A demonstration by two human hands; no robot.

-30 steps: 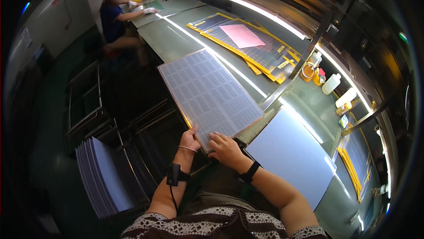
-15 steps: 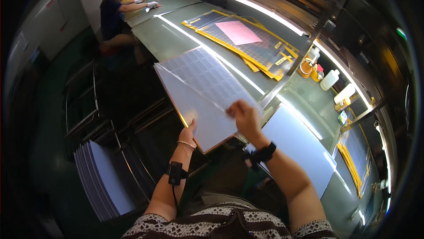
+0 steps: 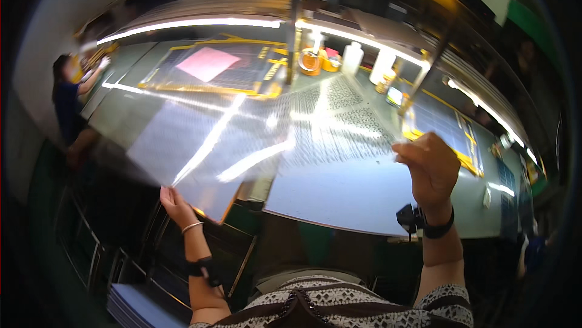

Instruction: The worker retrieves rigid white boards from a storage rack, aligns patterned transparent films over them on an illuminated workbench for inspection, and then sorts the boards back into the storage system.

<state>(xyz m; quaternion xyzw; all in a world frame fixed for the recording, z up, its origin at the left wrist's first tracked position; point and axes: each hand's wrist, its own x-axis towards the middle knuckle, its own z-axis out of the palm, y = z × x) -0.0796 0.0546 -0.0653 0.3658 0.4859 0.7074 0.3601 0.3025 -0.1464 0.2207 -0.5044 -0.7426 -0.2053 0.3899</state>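
Note:
A clear film (image 3: 348,119) with rows of dark printed marks is stretched between my hands, glossy with bright reflections. My right hand (image 3: 431,164) pinches its right corner, lifted above the table. My left hand (image 3: 177,208) is closed at the film's near left edge, beside a pale panel with an orange-brown rim (image 3: 209,199). Part of the film passes over that panel. To its right lies a second pale blue panel (image 3: 339,197), flat on the table and partly seen through the film.
A pink sheet (image 3: 208,64) lies on dark yellow-edged screens at the back. Behind the film stand bottles (image 3: 352,58) and rolls of tape (image 3: 310,62). Another yellow-edged sheet (image 3: 445,123) is at right. Stacked panels (image 3: 142,305) sit low left. A person (image 3: 68,91) works far left.
The film has been peeled up off the rimmed panel and swung to the right by my right hand. My left hand has shifted from the panel's edge to the film. My view has turned right.

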